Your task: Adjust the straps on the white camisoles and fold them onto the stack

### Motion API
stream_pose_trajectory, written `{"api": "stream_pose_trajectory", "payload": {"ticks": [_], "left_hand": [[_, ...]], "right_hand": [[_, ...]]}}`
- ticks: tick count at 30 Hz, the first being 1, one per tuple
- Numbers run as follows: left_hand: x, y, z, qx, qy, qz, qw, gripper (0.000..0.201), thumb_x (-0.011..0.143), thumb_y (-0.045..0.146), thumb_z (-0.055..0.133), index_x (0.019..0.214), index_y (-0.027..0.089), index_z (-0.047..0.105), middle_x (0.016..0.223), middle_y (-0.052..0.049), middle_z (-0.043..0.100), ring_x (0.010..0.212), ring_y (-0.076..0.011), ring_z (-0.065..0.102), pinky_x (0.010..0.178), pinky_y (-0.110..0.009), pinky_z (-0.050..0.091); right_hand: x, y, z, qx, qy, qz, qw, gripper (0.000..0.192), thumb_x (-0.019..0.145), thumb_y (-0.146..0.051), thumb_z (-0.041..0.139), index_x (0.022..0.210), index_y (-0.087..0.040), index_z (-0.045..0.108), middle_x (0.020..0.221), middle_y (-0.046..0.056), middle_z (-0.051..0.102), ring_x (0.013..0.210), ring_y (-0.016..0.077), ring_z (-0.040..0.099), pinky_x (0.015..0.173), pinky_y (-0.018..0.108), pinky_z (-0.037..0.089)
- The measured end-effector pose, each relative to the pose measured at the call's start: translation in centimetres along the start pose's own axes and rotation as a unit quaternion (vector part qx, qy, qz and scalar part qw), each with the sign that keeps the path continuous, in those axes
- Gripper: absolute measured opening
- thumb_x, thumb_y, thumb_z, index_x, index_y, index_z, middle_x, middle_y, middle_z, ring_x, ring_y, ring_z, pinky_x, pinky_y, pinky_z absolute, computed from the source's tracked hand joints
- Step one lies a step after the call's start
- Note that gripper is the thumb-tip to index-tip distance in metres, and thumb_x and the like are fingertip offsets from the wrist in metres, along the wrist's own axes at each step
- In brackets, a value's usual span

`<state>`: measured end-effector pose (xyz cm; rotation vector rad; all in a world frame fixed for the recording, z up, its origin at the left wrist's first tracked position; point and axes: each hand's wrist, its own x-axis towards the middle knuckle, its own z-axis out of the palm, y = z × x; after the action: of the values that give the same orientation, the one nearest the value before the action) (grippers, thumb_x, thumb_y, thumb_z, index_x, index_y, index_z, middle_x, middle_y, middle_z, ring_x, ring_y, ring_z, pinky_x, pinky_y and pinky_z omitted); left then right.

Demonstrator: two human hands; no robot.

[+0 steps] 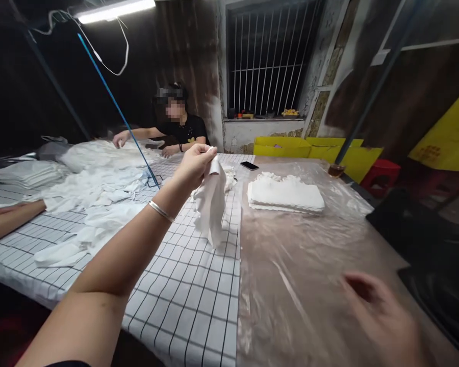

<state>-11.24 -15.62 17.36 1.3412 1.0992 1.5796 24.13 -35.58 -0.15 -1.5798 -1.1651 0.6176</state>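
My left hand (198, 162), with a silver bangle on its wrist, is raised over the middle of the table and pinches the top edge of a white fabric piece (211, 206). The fabric hangs down in folds above the checked tablecloth (191, 295). Slightly blurred, my right hand (382, 316) is over the plastic-covered brown side of the table at the lower right, fingers curved and apart from the thumb, with nothing visible between them. Beyond it lies a neat stack of white fabric pieces (285, 192) with wavy edges.
Loose white fabric (107, 178) spreads over the table's left side, where a co-worker's forearm (15, 216) rests. Another person (181, 127) sits across, reaching into the heap. A phone (249, 165), a blue pole (117, 104) and yellow boxes (281, 146) are farther back.
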Motion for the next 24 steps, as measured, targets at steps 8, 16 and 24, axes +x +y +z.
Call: {"api": "stream_pose_trajectory", "payload": {"ticks": [8,16,24], "left_hand": [[-10.5,1.6,4.6,-0.048,-0.189,-0.196,0.961,0.013,0.083,0.020,0.065,0.081,0.015,0.054,0.062,0.004,0.052,0.048,-0.0068,0.051,0.053,-0.025,0.054],[-11.4,-7.1,1.7,0.253,-0.180,-0.209,0.927,0.024,0.072,0.033,0.077,0.064,0.014,0.064,0.058,-0.003,0.054,0.054,-0.0143,0.054,0.052,-0.027,0.045],[-18.4,-13.5,5.4,0.395,-0.376,-0.009,0.838,0.062,0.060,0.044,0.081,0.116,0.024,0.064,0.129,-0.011,0.057,0.122,-0.0347,0.046,0.105,-0.050,0.031]], "right_hand": [[-3.3,-8.9,10.3,0.001,-0.183,-0.131,0.974,0.028,0.071,-0.042,0.069,0.088,-0.021,0.061,0.080,0.003,0.067,0.069,0.0165,0.059,0.063,0.027,0.048],[-0.1,-2.9,4.7,-0.009,-0.123,-0.033,0.992,0.017,0.066,-0.028,0.063,0.077,-0.018,0.070,0.074,0.002,0.068,0.071,0.0174,0.060,0.061,0.024,0.044],[0.2,-0.8,3.8,0.162,-0.295,0.224,0.915,0.032,0.063,-0.040,0.080,0.074,-0.014,0.066,0.067,0.005,0.069,0.059,0.0160,0.062,0.056,0.024,0.049]]}}
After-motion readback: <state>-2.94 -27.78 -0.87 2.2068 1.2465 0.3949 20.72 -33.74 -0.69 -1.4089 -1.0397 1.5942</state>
